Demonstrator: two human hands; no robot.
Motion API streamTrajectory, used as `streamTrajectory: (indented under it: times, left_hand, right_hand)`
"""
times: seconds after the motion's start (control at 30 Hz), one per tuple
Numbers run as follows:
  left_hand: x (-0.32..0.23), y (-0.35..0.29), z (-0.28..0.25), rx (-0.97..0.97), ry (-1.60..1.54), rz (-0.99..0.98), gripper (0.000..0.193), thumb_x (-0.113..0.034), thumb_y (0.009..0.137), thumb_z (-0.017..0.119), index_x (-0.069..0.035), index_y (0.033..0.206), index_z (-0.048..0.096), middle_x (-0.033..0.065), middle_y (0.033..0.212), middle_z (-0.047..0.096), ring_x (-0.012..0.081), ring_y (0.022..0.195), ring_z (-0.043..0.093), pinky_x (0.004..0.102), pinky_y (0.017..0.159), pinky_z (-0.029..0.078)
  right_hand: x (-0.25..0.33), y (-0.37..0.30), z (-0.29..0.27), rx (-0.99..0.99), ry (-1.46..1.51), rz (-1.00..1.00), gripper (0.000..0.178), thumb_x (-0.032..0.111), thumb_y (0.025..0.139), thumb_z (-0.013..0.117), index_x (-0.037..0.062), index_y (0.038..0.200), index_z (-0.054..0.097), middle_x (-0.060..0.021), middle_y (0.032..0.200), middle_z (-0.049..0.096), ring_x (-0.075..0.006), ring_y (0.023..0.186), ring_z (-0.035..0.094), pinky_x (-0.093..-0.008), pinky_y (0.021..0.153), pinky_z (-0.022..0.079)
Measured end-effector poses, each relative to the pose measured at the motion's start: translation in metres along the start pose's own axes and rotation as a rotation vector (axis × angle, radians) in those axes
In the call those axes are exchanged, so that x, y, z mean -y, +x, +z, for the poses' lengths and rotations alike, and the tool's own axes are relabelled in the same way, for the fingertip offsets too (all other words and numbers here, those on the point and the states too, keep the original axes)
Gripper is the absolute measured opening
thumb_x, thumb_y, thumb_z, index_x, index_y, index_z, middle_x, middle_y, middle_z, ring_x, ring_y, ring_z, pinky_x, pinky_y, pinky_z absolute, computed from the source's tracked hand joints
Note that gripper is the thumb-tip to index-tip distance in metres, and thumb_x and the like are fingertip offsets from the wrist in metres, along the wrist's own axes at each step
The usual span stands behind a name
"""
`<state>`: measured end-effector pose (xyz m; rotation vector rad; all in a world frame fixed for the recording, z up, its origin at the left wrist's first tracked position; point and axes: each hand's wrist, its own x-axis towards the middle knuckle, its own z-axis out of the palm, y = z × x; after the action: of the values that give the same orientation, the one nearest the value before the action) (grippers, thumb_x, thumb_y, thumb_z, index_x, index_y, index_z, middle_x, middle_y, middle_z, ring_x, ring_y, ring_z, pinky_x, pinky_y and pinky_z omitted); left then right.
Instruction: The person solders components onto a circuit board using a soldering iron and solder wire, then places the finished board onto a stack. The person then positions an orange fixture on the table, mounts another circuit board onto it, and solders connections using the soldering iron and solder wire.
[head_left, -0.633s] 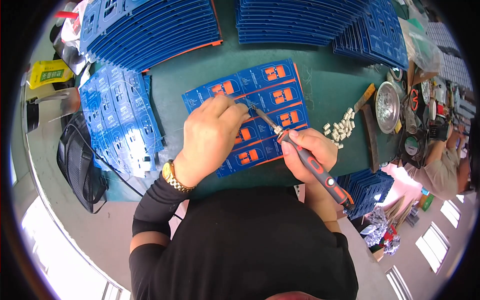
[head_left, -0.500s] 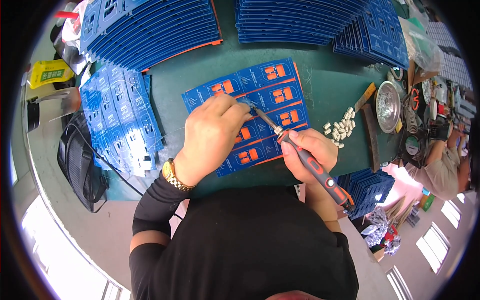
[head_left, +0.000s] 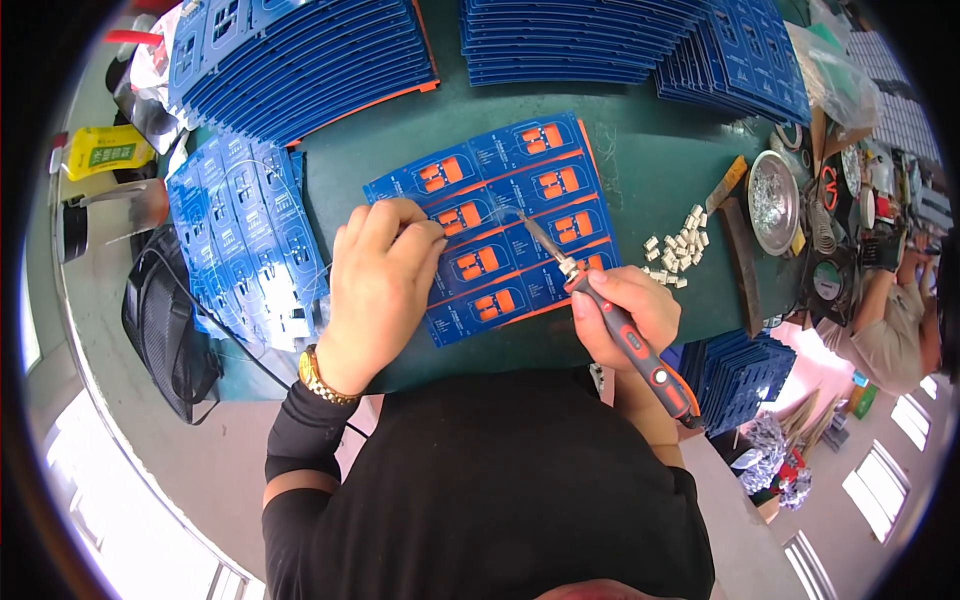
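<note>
My right hand (head_left: 645, 312) grips a grey and red soldering iron (head_left: 622, 332), its tip pointing up and left over a blue circuit board panel (head_left: 505, 262). A faint wisp of smoke shows near the tip. Orange shows through the panel's cut-outs and along its right edge. At the panel's left side, my left hand (head_left: 378, 275) rests with curled fingers pressed together; what they hold, if anything, is hidden. Several small white connectors (head_left: 682, 245) lie loose to the right of the panel.
Tall stacks of blue boards (head_left: 310, 75) stand at the back. More boards (head_left: 245, 220) lie left beside a black mesh bag (head_left: 165, 320). A metal dish (head_left: 772, 205) and a dark bar (head_left: 738, 265) are on the right. Another person's arm (head_left: 880, 335) shows far right.
My left hand has drawn back left and down from the iron's tip, uncovering more of the panel. The iron has shifted slightly right and down, its tip still over the panel.
</note>
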<state>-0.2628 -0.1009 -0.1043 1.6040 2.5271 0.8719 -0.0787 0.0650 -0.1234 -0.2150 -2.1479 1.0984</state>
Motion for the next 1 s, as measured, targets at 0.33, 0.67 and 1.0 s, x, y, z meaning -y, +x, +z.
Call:
streamTrajectory:
  times: [0.33, 0.67, 1.0]
  left_hand:
    - [-0.002, -0.012, -0.007, 0.026, -0.002, -0.012, 0.016, 0.003, 0.074, 0.069, -0.002, 0.087, 0.062, 0.0122, 0.105, 0.056, 0.0288, 0.088, 0.055, 0.0373, 0.079, 0.048]
    - [-0.015, -0.018, -0.025, 0.009, 0.064, 0.048, 0.02, -0.019, 0.077, 0.076, -0.005, 0.078, 0.061, 0.0116, 0.102, 0.057, 0.0251, 0.081, 0.055, 0.0342, 0.065, 0.047]
    - [-0.011, -0.023, -0.027, -0.05, 0.049, -0.123, 0.019, -0.019, 0.084, 0.071, -0.004, 0.08, 0.062, 0.0094, 0.068, 0.049, 0.0269, 0.058, 0.052, 0.0373, 0.052, 0.043]
  right_hand:
    - [0.008, -0.018, -0.011, -0.056, -0.027, -0.013, 0.026, -0.001, 0.072, 0.073, -0.0006, 0.096, 0.063, -0.0118, 0.071, 0.068, -0.0214, 0.057, 0.066, -0.0277, 0.051, 0.051]
    - [0.013, -0.023, -0.012, -0.077, -0.004, -0.054, 0.026, -0.001, 0.071, 0.074, -0.0008, 0.095, 0.063, -0.0119, 0.071, 0.068, -0.0221, 0.058, 0.066, -0.0276, 0.051, 0.052]
    - [0.018, -0.027, -0.019, -0.045, -0.007, -0.026, 0.025, -0.001, 0.078, 0.069, -0.0014, 0.1, 0.06, -0.0152, 0.073, 0.067, -0.0223, 0.062, 0.066, -0.028, 0.057, 0.052]
